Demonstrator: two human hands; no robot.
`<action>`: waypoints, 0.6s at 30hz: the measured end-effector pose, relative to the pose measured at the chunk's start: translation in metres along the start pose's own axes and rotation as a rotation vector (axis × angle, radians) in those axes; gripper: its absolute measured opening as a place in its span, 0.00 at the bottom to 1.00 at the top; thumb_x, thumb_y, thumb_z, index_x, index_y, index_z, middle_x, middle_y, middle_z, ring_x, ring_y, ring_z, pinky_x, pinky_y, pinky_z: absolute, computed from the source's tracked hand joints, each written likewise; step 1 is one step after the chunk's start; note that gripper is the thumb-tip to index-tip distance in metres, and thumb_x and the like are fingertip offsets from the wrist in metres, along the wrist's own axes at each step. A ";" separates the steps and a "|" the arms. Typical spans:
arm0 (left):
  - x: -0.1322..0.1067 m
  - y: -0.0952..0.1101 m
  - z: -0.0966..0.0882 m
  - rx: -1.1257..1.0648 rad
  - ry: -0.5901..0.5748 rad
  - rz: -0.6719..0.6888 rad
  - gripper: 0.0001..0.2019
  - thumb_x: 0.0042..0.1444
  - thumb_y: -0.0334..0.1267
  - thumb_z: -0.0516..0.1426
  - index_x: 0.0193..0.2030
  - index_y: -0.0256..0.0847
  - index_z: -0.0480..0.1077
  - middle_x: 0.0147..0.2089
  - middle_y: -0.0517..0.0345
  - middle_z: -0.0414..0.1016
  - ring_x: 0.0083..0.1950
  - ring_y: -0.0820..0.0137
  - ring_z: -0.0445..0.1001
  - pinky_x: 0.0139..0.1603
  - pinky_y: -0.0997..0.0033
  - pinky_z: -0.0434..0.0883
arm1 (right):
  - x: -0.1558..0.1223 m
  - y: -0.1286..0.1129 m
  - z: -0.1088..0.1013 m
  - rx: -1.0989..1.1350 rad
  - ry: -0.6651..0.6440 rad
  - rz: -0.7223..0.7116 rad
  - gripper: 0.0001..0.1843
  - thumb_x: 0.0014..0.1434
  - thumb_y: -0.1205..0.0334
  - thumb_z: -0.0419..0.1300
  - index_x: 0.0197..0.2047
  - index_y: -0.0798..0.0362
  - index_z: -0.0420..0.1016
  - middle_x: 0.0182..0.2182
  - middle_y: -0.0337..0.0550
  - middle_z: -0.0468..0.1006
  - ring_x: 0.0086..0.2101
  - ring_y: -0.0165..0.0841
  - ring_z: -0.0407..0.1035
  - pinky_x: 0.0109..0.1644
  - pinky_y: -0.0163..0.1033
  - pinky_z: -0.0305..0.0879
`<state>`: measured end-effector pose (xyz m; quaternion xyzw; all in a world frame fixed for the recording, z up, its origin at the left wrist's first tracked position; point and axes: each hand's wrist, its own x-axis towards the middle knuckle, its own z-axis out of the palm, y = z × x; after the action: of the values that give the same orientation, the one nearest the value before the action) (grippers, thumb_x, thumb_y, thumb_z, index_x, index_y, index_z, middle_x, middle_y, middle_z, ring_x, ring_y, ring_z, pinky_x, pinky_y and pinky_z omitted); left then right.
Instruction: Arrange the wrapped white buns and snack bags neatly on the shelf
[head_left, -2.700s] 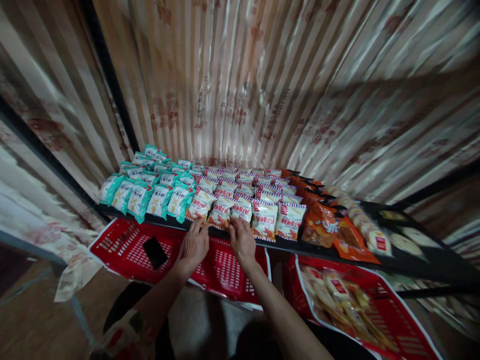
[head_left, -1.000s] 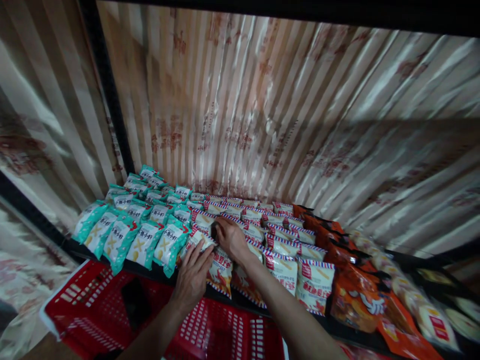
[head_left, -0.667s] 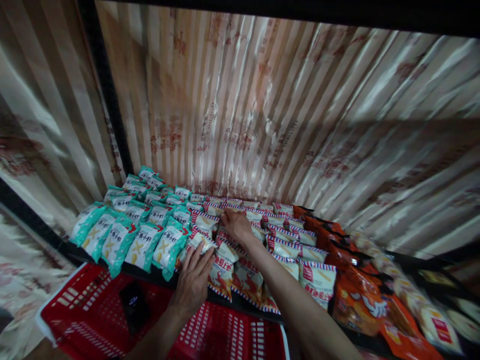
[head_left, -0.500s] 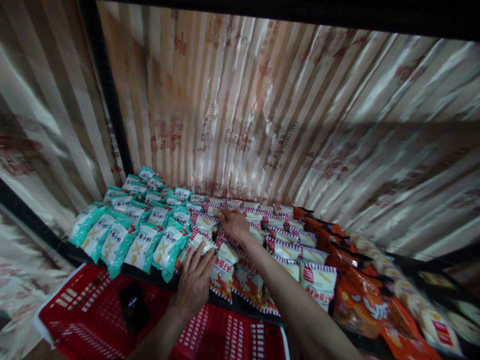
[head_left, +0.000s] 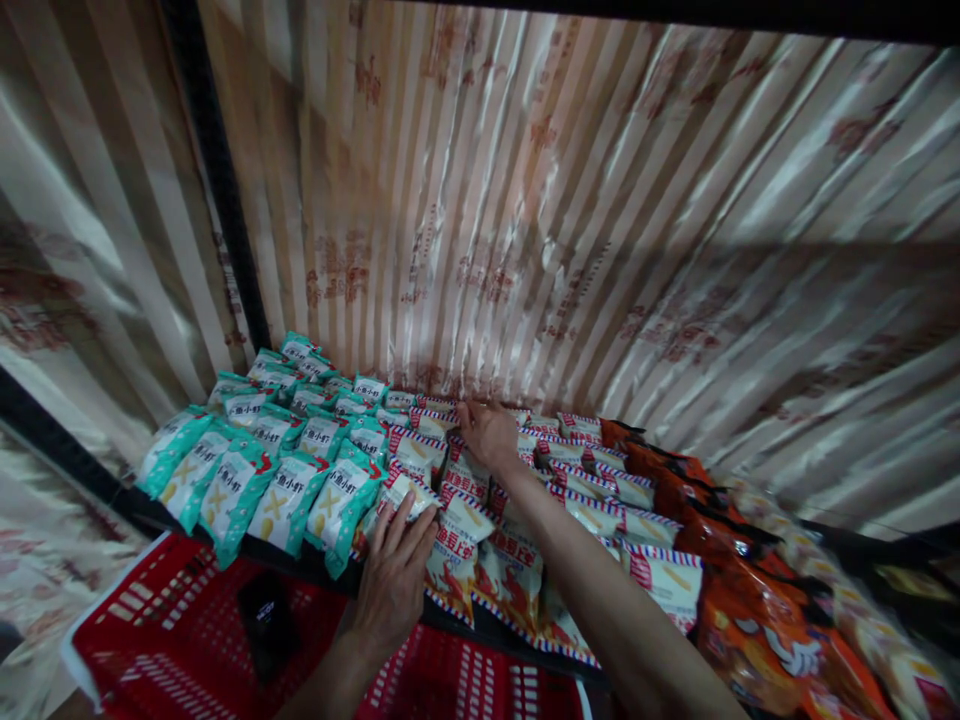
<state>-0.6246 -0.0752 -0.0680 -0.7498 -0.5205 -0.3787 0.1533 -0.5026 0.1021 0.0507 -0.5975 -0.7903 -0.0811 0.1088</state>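
Red basket (head_left: 142,640) holds a phone (head_left: 264,622) (black) — left hand (head_left: 394,590) flat on packets (head_left: 454,560).

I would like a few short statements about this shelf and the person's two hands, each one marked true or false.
1. The left hand lies flat on the front row of the red-and-white packets. True.
2. The right hand reaches to the back rows of these packets. True.
3. The teal packets lie to the right of the orange packets. False: the teal packets are at the left end, and the orange packets are towards the right.
4. The red basket stands on top of the shelf. False: it sits below the shelf's front edge.
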 end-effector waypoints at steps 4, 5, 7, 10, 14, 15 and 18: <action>0.000 -0.001 0.002 -0.020 0.016 -0.013 0.20 0.57 0.24 0.45 0.52 0.40 0.68 0.60 0.59 0.67 0.69 0.62 0.50 0.67 0.53 0.50 | 0.032 0.012 0.012 0.030 -0.116 0.051 0.31 0.66 0.48 0.33 0.50 0.52 0.73 0.46 0.52 0.78 0.51 0.44 0.66 0.52 0.47 0.59; 0.000 -0.001 0.003 -0.021 0.014 -0.015 0.20 0.57 0.24 0.44 0.52 0.40 0.68 0.60 0.59 0.67 0.69 0.63 0.50 0.67 0.53 0.49 | 0.040 0.014 0.016 0.048 -0.185 0.038 0.33 0.66 0.46 0.32 0.51 0.51 0.72 0.48 0.52 0.77 0.52 0.45 0.66 0.52 0.49 0.59; 0.000 -0.002 0.005 -0.026 0.012 -0.017 0.20 0.58 0.25 0.44 0.52 0.40 0.68 0.60 0.59 0.67 0.69 0.62 0.50 0.67 0.53 0.48 | 0.052 0.015 0.025 0.077 -0.305 0.002 0.35 0.65 0.45 0.29 0.53 0.49 0.71 0.50 0.53 0.75 0.54 0.47 0.65 0.53 0.54 0.59; -0.002 -0.002 0.008 -0.042 0.007 -0.027 0.19 0.58 0.26 0.45 0.52 0.40 0.68 0.60 0.59 0.68 0.69 0.62 0.50 0.67 0.52 0.48 | 0.064 0.013 0.035 0.092 -0.405 -0.040 0.39 0.65 0.44 0.26 0.55 0.52 0.70 0.52 0.57 0.73 0.55 0.48 0.64 0.55 0.56 0.57; -0.004 -0.002 0.010 -0.033 -0.014 -0.037 0.19 0.59 0.27 0.45 0.53 0.40 0.68 0.61 0.57 0.67 0.69 0.61 0.50 0.67 0.51 0.49 | 0.073 0.008 0.042 0.100 -0.466 -0.082 0.43 0.63 0.42 0.23 0.54 0.55 0.72 0.53 0.58 0.72 0.55 0.45 0.64 0.57 0.51 0.58; -0.005 -0.002 0.011 -0.036 -0.016 -0.042 0.18 0.59 0.28 0.46 0.53 0.40 0.68 0.61 0.57 0.67 0.69 0.61 0.50 0.67 0.51 0.49 | 0.073 0.007 0.042 0.104 -0.469 -0.094 0.43 0.63 0.41 0.24 0.54 0.54 0.72 0.53 0.57 0.72 0.55 0.45 0.64 0.57 0.50 0.58; -0.006 -0.003 0.013 -0.061 -0.015 -0.059 0.17 0.60 0.30 0.46 0.53 0.41 0.69 0.60 0.56 0.68 0.68 0.61 0.51 0.68 0.50 0.47 | 0.074 0.002 0.041 0.126 -0.455 -0.126 0.43 0.63 0.40 0.24 0.54 0.54 0.72 0.53 0.57 0.73 0.54 0.44 0.66 0.55 0.46 0.60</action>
<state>-0.6229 -0.0699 -0.0813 -0.7411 -0.5319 -0.3931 0.1154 -0.5230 0.1815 0.0313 -0.5421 -0.8335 0.0986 -0.0401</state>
